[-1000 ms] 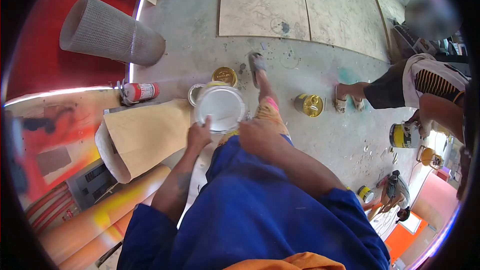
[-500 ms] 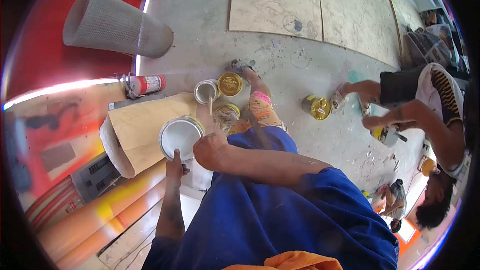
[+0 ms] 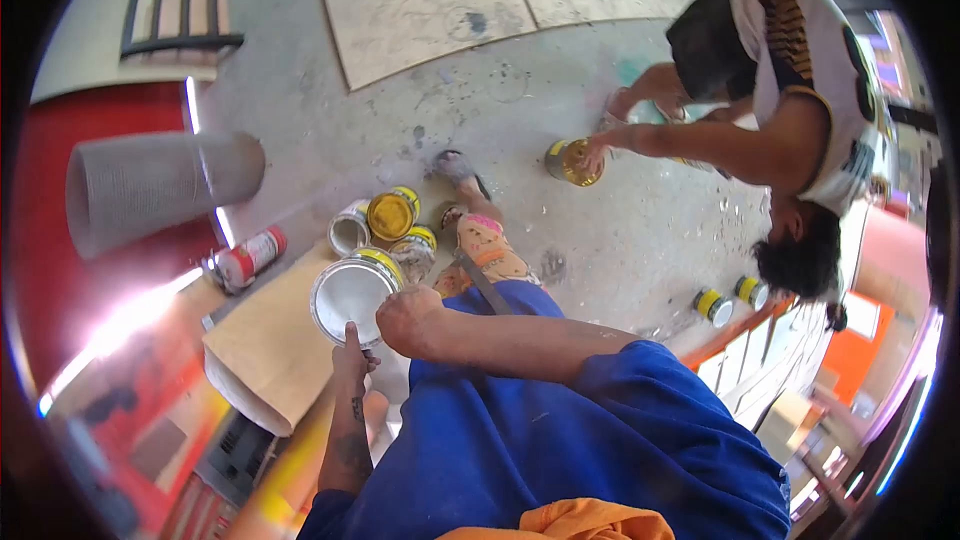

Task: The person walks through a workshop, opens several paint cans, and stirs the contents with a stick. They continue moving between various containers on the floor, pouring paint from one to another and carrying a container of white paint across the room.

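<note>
My left hand (image 3: 352,355) grips the near rim of an open paint can (image 3: 350,302), with a finger laid over the edge. The can's inside is whitish and its mouth faces up toward me. At the can's right side, my right hand (image 3: 410,320) is closed in a fist; what it holds is hidden. Just beyond, on the floor, stand another open paint can (image 3: 349,230), a can with a gold top (image 3: 391,214) and a paint-smeared can (image 3: 414,246), partly covered by the can I hold.
A co-worker (image 3: 800,130) bends over at right, one hand on a gold-topped can (image 3: 575,162). Brown paper (image 3: 270,335), a red extinguisher (image 3: 250,258) and a mesh roll (image 3: 165,185) lie left. Plywood sheets (image 3: 430,10) lie ahead. Two small cans (image 3: 713,307) stand right.
My view has turned, so the floor things appear shifted left. The pale stick-like strip at the floor can no longer shows. The co-worker's hand is now on the gold-topped can.
</note>
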